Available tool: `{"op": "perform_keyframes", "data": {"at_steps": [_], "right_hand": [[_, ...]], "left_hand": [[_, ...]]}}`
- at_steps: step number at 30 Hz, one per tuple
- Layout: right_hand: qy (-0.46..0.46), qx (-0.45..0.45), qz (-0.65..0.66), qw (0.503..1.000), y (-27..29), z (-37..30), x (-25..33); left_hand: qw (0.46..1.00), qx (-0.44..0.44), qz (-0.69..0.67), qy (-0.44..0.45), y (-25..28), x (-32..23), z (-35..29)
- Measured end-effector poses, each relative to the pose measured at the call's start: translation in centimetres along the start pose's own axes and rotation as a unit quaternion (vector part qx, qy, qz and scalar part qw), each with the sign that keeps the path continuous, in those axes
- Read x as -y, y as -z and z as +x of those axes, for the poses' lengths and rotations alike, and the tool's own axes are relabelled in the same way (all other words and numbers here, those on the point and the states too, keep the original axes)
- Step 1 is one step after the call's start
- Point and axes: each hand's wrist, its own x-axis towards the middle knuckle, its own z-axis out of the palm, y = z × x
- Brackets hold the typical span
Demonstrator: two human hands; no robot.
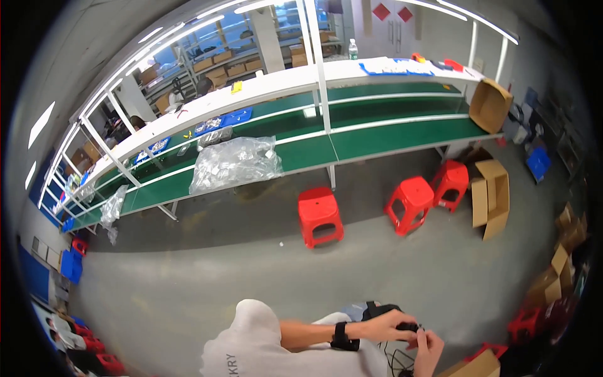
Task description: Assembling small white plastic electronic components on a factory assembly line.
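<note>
At the lower right of the head view my two hands meet over a small black object [408, 327], too small and partly covered to name. My left hand [384, 325] reaches in from the left, its fingers closed round that object; a black strap device [343, 336] sits on the wrist. My right hand [429, 353] comes up from below, thumb and fingertips pinched at the object's right end. Thin black cables [397, 359] hang in loops beneath the hands. Behind them lies a black bag-like item [377, 309], partly hidden by my left arm.
A long green-topped workbench [301, 154] with white shelves runs across, carrying a clear plastic bag [235, 163] and blue trays [239, 115]. Red stools [319, 217] and an open cardboard box [491, 198] stand on the grey floor. More boxes [549, 283] lie at the right.
</note>
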Motion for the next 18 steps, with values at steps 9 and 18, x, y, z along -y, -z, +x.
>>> {"op": "perform_keyframes", "data": {"at_steps": [9, 18], "right_hand": [[0.142, 0.221, -0.135, 0.955, 4.2, 7.4, 4.8], [0.140, 0.217, -0.064, 0.964, -4.1, 11.2, 6.8]], "left_hand": [[0.997, -0.033, -0.011, -0.070, 2.0, -2.0, 7.2], [0.995, -0.027, -0.012, 0.100, 7.4, -4.6, 3.8]]}}
